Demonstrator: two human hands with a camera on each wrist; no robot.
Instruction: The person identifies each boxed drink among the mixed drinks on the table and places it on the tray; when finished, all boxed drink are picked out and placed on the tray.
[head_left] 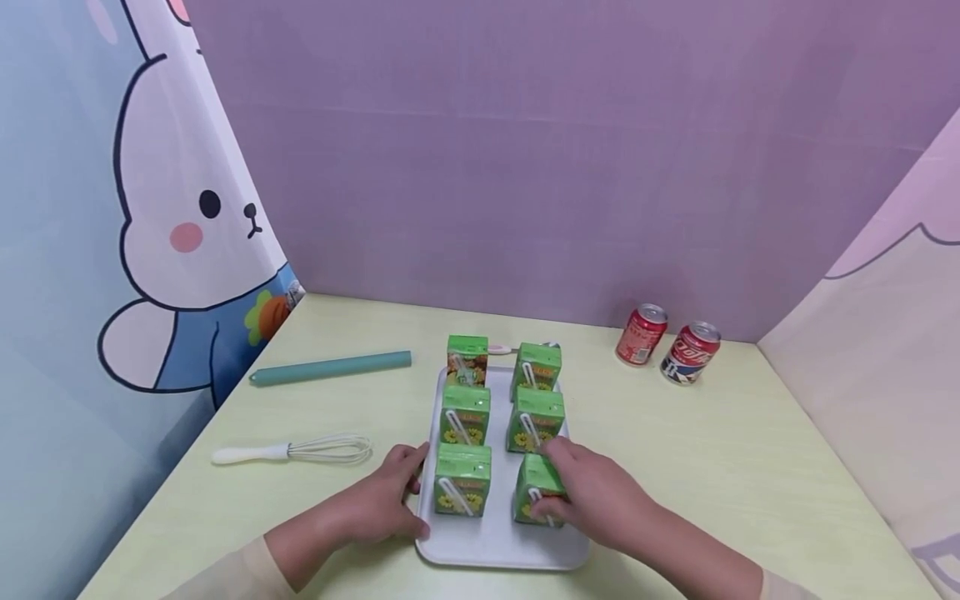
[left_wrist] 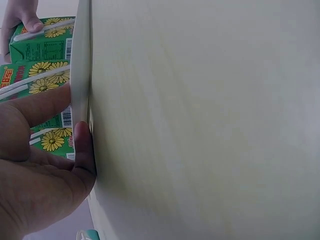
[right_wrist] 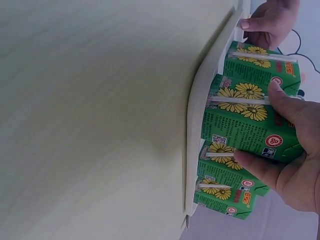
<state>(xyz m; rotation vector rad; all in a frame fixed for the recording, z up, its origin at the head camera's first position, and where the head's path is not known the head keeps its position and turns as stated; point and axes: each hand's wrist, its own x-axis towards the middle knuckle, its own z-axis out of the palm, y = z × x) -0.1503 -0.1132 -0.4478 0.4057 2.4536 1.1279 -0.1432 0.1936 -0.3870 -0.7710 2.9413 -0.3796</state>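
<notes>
Several green juice boxes with yellow flowers and white straws stand in two columns on a white tray [head_left: 501,552]. My right hand [head_left: 600,496] grips the front right juice box [head_left: 528,479], its thumb on the straw side; in the right wrist view this juice box [right_wrist: 240,117] is between thumb and fingers. At the tray's left edge, my left hand [head_left: 378,504] holds the rim, fingers and thumb spread along it. The left wrist view shows the left hand [left_wrist: 42,170] with fingertips on the tray rim [left_wrist: 80,65]. Beside it stands the front left juice box [head_left: 462,479].
Left of the tray lie a whisk [head_left: 300,451] and a teal rod [head_left: 330,367]. Behind the tray, a utensil with a pale pink handle [head_left: 501,350] is partly hidden by the boxes. Two red soda cans [head_left: 641,335] stand at the back right, near the purple backdrop [head_left: 525,167].
</notes>
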